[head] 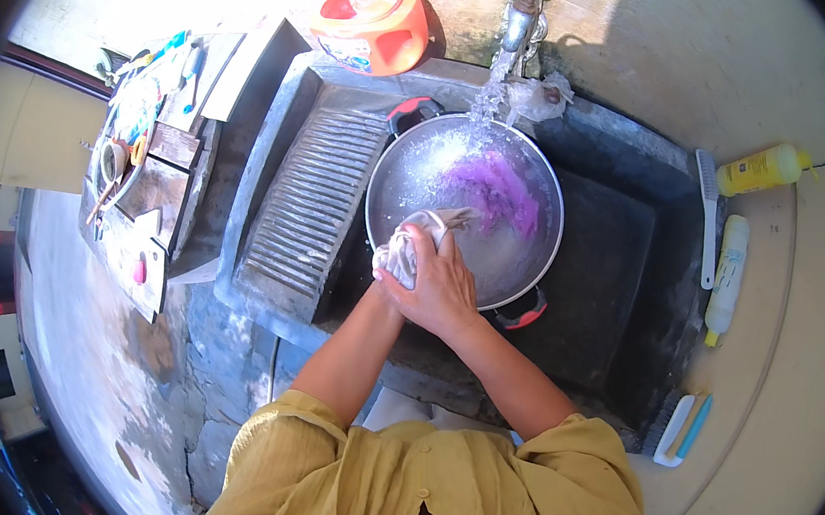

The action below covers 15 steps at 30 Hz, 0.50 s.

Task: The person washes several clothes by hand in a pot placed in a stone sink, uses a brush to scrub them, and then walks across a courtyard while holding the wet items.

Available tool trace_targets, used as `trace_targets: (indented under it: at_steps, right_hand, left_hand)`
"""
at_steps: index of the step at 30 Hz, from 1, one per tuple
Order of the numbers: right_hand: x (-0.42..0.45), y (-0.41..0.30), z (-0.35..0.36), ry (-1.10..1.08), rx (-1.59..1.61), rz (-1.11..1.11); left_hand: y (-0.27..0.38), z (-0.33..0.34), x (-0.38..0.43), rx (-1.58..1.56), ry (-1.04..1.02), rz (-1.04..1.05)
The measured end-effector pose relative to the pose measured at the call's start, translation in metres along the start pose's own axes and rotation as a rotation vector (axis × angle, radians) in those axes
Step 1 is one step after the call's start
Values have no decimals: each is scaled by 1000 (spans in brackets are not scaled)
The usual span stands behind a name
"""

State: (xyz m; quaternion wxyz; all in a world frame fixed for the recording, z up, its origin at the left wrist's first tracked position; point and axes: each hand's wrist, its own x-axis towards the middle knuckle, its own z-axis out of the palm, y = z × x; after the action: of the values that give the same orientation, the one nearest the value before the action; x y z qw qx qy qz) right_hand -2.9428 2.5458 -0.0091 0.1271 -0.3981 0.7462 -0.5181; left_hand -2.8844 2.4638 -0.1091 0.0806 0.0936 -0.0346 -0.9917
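Over the near edge of a round metal pan [423, 160], my two hands are pressed together around a bunched pale cloth [399, 256]. My right hand [443, 287] wraps the cloth from the right. Mostly hidden behind it and the cloth, my left hand [394, 299] is on the left side of the bundle. Water in the pan covers a purple cloth [498, 191]. A running faucet [519, 31] pours a stream into the pan's far side. Red and black handles stick out from the pan's rim.
The pan sits in a dark stone sink [599, 277] beside a ribbed washboard slope [320, 202]. An orange plastic jug [372, 31] stands on the back rim. Along the right ledge lie a long-handled brush [707, 220], a yellow bottle [765, 170], a pale bottle [728, 272] and another brush [673, 430].
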Motion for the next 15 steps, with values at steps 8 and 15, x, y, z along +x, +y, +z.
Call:
trace_targets:
  at_steps: [8,15]
  right_hand:
    - [3,121,-10,-107,258,469]
    - [-11,124,-92,-374,-615,478]
  left_hand:
    - [7,39,7,493,925,151]
    - [47,29,-20,742,912,218]
